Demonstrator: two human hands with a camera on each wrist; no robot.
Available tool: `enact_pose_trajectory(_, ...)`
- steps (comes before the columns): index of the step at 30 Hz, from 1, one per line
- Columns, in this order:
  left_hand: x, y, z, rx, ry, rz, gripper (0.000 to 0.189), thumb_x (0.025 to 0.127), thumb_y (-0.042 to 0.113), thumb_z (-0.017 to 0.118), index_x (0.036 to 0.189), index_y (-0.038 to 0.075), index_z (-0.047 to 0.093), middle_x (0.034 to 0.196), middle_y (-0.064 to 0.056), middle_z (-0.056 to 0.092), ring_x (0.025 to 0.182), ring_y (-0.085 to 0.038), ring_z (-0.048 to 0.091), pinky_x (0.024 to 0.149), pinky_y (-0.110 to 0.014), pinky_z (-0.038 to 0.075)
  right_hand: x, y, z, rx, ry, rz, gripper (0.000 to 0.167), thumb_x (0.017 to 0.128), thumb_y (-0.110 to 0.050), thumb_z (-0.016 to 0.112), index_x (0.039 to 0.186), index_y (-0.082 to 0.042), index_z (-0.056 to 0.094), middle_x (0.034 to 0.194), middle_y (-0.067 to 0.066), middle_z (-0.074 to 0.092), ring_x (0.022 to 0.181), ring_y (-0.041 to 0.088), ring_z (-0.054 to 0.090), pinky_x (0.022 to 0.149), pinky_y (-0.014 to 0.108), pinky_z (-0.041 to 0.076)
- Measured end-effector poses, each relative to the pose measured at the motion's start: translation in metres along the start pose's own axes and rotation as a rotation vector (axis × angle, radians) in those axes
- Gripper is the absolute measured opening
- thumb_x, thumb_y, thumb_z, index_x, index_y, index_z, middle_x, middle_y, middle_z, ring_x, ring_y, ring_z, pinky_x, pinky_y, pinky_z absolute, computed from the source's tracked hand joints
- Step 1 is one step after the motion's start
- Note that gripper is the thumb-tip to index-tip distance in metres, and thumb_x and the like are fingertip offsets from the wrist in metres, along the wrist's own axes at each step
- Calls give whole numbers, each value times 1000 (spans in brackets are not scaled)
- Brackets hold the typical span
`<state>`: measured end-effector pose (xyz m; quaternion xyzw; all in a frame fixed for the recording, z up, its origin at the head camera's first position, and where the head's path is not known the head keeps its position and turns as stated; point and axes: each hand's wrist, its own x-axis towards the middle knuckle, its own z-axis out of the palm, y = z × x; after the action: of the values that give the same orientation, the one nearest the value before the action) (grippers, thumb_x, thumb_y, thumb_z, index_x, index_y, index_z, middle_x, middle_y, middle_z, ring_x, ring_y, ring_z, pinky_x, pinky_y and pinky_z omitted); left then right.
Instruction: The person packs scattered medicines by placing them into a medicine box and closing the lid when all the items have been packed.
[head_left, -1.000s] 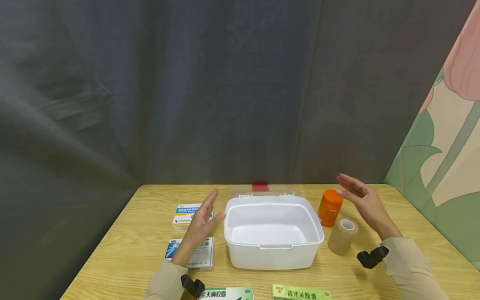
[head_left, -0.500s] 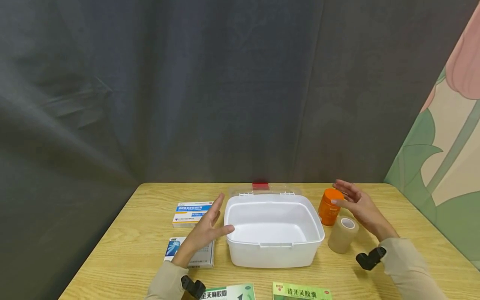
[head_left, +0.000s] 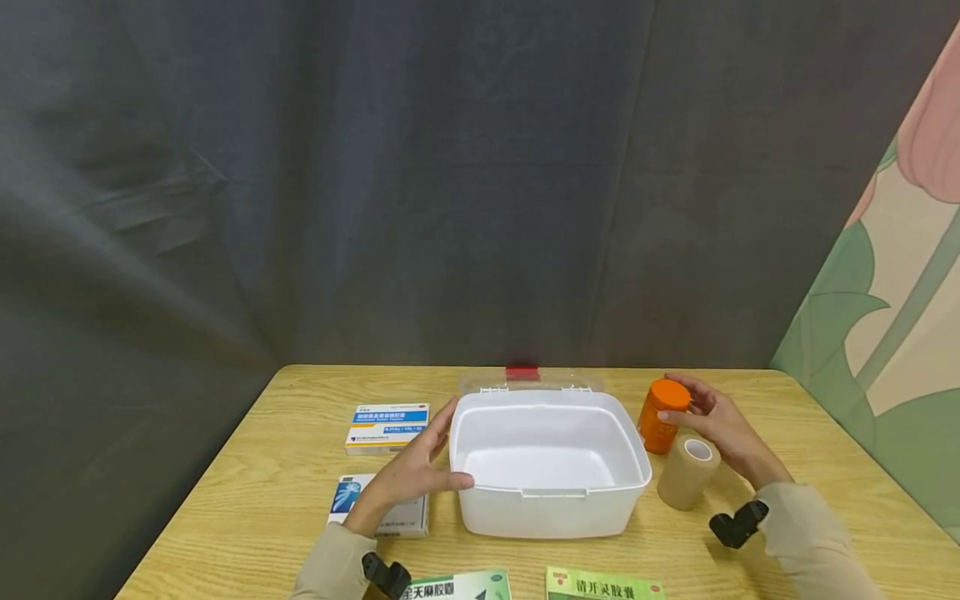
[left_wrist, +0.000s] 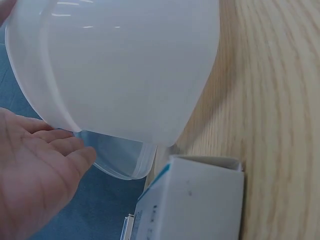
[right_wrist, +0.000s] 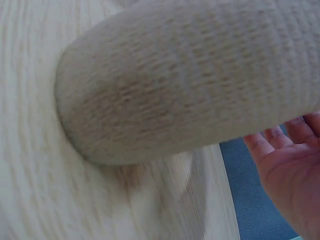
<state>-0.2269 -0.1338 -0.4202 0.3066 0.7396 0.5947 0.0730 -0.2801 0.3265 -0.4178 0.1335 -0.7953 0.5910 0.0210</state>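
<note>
"Looking at the left side first, what is that hand doing?"

"The left hand is at the white container, its thumb at the near left corner and its fingers along the left wall. That grip is spread wide, with nothing enclosed in it."

"And the other one?"

"The right hand is at the orange bottle, thumb in front and fingers behind. Its grip is partly open around the bottle, and a gap shows next to the palm. I cannot tell whether the fingertips press on it."

"Where does the bottle stand?"

"On the worktop, just beside the container's right wall. A beige roll stands on end close to it, nearer the person. In the right wrist view that roll's woven surface fills much of the frame."

"How about the container's lid?"

"The clear lid, with a red latch, is open behind the far rim."

"What else is out?"

"To the left lies a blue-and-white box. Nearer the person is a grey-white box, partly hidden by the left arm. Along the bottom edge, a white-and-green box and a light green box are cut off. A dark curtain hangs behind."
</note>
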Motion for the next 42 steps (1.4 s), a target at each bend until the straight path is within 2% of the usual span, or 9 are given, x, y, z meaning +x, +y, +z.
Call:
enact_pose_trajectory(6,-1,0,2,-44,-16,14,112,79,42,79,157,15,4,160,-10,14,144,-27,18,113,-49,18,-1,1,1,-31,8,60,67,92,-12,68,145,8,31,112,-21,57,99,-3,57,84,15,47)
enact_pose_trajectory(9,-2,0,2,-62,-27,13,112,79,39,80,157,15,3,160,-10,14,143,-28,21,113,-47,21,-2,2,2,-31,16,75,66,91,-13,69,143,8,33,111,-19,59,98,-2,58,84,16,47)
enact_pose_trajectory(13,-2,0,1,-79,-46,25,114,79,36,81,157,13,1,160,-12,13,141,-32,24,111,-50,24,-2,1,3,-31,33,78,64,91,-13,69,141,8,36,109,-20,59,98,-2,58,83,16,47)
enact_pose_trajectory(17,-2,0,2,-138,-71,38,115,79,30,82,156,12,-2,159,-14,10,140,-37,25,108,-54,28,-2,0,3,-37,45,83,64,90,-13,71,140,8,37,108,-20,60,97,-2,58,82,16,48)
enact_pose_trajectory(22,-2,0,4,-178,-85,20,115,79,25,82,156,15,-3,160,-14,8,139,-40,25,106,-54,31,-1,2,3,-51,59,91,63,90,-14,71,139,8,39,107,-20,60,95,0,59,81,16,49)
enact_pose_trajectory(31,1,-1,7,-171,-88,-22,114,79,27,82,157,22,-3,160,-11,7,139,-40,26,106,-51,33,-4,4,0,-73,106,85,63,88,-19,74,136,8,42,105,-18,61,93,1,60,81,17,50)
enact_pose_trajectory(37,2,-2,7,-183,-102,-21,113,81,25,81,157,22,-3,160,-11,9,139,-40,26,107,-52,32,-8,-2,-4,-108,131,65,64,89,-21,74,136,8,42,104,-18,61,92,0,60,80,17,50)
enact_pose_trajectory(42,3,-2,6,-183,-110,-8,114,81,26,81,156,21,-4,160,-12,7,139,-40,25,107,-51,32,-9,-11,-8,-107,145,25,58,89,-19,73,133,7,45,103,-18,62,92,2,62,79,18,51)
